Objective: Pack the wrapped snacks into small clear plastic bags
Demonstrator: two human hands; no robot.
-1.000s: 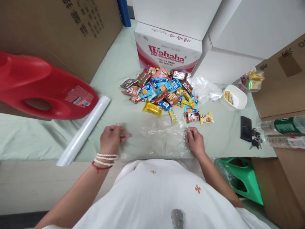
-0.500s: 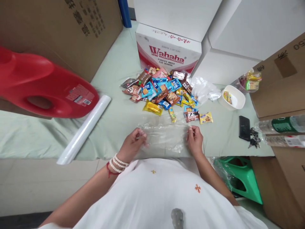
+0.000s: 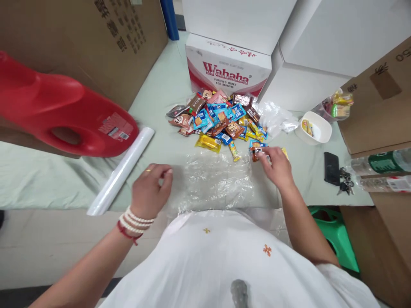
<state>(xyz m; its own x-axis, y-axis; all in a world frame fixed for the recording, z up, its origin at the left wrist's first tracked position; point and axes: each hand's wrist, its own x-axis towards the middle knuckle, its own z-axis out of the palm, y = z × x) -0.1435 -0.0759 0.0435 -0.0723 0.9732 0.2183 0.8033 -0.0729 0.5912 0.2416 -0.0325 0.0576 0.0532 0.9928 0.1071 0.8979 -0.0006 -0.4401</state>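
A clear plastic bag (image 3: 218, 179) lies flat and wrinkled on the cloth in front of me, touched by neither hand. Left of it, my left hand (image 3: 152, 188) is raised with curled fingers, thumb tip close to the index finger, and nothing shows in it. My right hand (image 3: 278, 167) reaches over a small brown snack packet (image 3: 256, 154), thumb and index finger apart around its right end. Behind that hand, a yellow cookie packet (image 3: 284, 153) is mostly hidden. Beyond the bag lies a pile of wrapped snacks (image 3: 221, 119), with a yellow stick packet (image 3: 234, 151) at its front.
A white plastic roll (image 3: 120, 173) and a red jug (image 3: 73, 119) stand at left. Behind the pile is a Wahaba-printed carton (image 3: 227, 70). At right are crumpled clear bags (image 3: 276, 119), a white bowl (image 3: 324, 134), a black phone-like object (image 3: 332, 168), keys (image 3: 346, 184) and bottles (image 3: 382, 164).
Both hands have let go of the clear bag, which now lies flat. My left hand moved left; my right hand moved right and forward to the brown packet.
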